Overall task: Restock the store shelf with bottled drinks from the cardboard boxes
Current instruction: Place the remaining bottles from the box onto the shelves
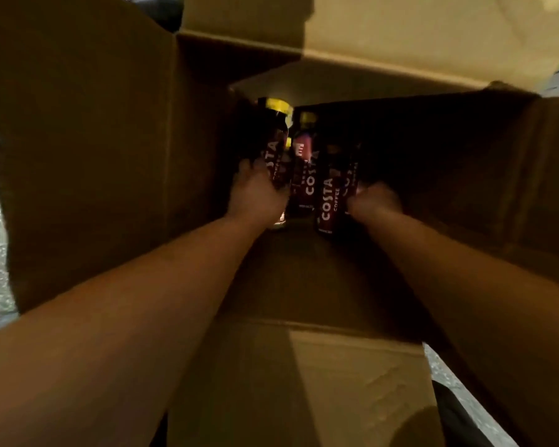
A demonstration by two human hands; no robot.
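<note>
Cardboard box [88, 150] walls surround both arms, the left hand [257, 195] and right hand [376, 201] each wrapped around dark Costa bottles [326, 201] deep inside.

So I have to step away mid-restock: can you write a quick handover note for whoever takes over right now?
Left hand: deep in the open cardboard box, gripping a Costa Coffee bottle.
Right hand: closed around another bottle at the cluster's right side.
Bottles: a few, yellow-capped, bunched at the far end; the rest of the box floor looks bare.
Done: box open, mostly emptied.
Left: lift these out and shelve them; the shelf is out of view.
</note>
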